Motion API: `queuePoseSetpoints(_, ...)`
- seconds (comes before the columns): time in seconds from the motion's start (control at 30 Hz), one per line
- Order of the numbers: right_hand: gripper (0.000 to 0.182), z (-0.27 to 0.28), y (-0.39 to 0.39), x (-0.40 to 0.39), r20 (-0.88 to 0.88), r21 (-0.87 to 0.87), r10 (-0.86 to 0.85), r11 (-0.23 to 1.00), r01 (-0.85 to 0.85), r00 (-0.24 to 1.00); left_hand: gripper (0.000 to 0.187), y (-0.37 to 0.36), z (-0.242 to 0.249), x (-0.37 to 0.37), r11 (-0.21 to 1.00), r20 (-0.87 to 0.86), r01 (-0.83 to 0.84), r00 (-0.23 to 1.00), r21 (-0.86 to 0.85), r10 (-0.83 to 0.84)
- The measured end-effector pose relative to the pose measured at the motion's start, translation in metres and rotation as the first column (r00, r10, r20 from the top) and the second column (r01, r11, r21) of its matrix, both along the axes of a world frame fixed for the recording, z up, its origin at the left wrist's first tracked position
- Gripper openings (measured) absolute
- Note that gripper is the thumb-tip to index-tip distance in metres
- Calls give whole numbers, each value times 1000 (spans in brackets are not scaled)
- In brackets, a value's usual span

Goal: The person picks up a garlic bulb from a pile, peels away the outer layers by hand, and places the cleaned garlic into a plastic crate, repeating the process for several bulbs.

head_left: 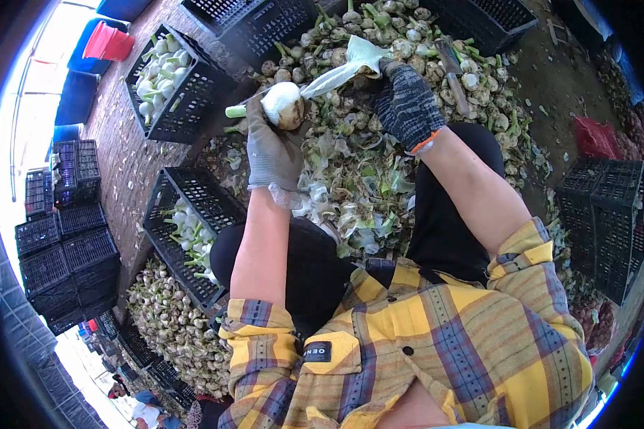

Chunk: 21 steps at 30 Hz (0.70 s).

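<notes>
My left hand (273, 154), in a grey glove, is closed around a garlic bulb (284, 105) with a short green stem and a brown-stained root end. My right hand (408, 104), in a dark knitted glove with an orange cuff edge, pinches a strip of pale garlic skin (358, 63). The strip stretches across to the bulb and seems still joined to it. Close to the right hand, a knife (452, 75) lies on a heap of unpeeled garlic (404, 46). Loose peelings (354, 193) cover the ground below both hands, between my knees.
Black crates of peeled garlic stand on the left, one farther (182, 118) and one beside my knee (200, 196). More garlic (172, 322) lies behind it. Stacked crates (68, 264), a red bucket (107, 41) and a black crate on the right (601, 222) surround the area.
</notes>
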State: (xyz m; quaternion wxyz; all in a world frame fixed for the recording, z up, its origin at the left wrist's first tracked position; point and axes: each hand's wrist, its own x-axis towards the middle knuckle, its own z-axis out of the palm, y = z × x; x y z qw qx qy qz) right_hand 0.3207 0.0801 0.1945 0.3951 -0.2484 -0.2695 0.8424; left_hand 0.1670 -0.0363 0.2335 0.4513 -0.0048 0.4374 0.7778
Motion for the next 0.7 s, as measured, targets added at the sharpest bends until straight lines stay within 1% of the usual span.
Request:
queuePoseSetpoints(0.1, 28, -3, 17, 7, -128, -133, -97, 988, 79, 987, 34, 1, 1, -1, 999, 8, 37, 999, 21, -37)
queuePoseSetpoints(0.17, 30, -5, 25, 9, -201, -230, -170, 966, 122, 965, 36, -4, -12, -25, 992, 210, -41, 978, 122, 14)
queuePoseSetpoints(0.2, 30, -2, 22, 9, -62, -68, -27, 997, 23, 998, 38, -8, -8, -32, 993, 143, -42, 989, 108, 26)
queuePoseSetpoints(0.23, 30, 0, 19, 10, 96, 82, 92, 992, -100, 991, 38, -10, -5, -36, 993, 77, -34, 997, 116, 25)
queuePoseSetpoints(0.27, 31, 4, 15, 10, 263, 212, 179, 948, -238, 948, 37, -8, -4, -35, 991, 158, -102, 984, 86, 87)
queuePoseSetpoints(0.3, 32, 10, 9, 12, 435, 310, 227, 871, -381, 871, 36, -6, 8, -28, 985, 239, -163, 960, 49, 147)
queuePoseSetpoints(0.33, 35, 51, -19, 12, 528, 430, 306, 708, -560, 792, 35, -7, 9, -26, 990, 207, -139, 970, 22, 131)
queuePoseSetpoints(0.37, 34, 43, -21, 6, 820, 544, 71, 212, -812, 568, 35, -11, 9, -23, 993, 178, -117, 977, -9, 117)
queuePoseSetpoints(0.4, 34, 36, -31, 3, 886, 455, 21, 155, -877, 463, 35, -14, 7, -22, 994, 150, -100, 983, -42, 106)
queuePoseSetpoints(0.43, 34, 30, -41, 3, 934, 356, -35, 102, -929, 354, 37, -17, 1, -24, 994, 71, -84, 993, -72, 89)
queuePoseSetpoints(0.5, 32, 18, -40, 1, 924, 377, -94, 51, -925, 372, 42, -15, -7, -27, 991, -90, -51, 995, -126, 40)
queuePoseSetpoints(0.53, 31, 16, -38, 2, 917, 385, -127, 27, -922, 379, 47, -17, -7, -24, 989, -247, 10, 968, -145, -46)
queuePoseSetpoints(0.63, 30, 14, -34, 4, 876, 480, -4, 106, -871, 482, 49, -18, 2, -12, 979, -425, 81, 892, -188, -156)
queuePoseSetpoints(0.67, 38, 15, -34, 3, 868, 486, 18, 171, -857, 496, 50, -16, -3, -13, 978, -490, 83, 855, -194, -170)
queuePoseSetpoints(0.7, 39, 17, -33, -1, 847, 405, 190, 375, -834, 496, 50, -16, -1, -11, 974, -497, 120, 844, -195, -203)
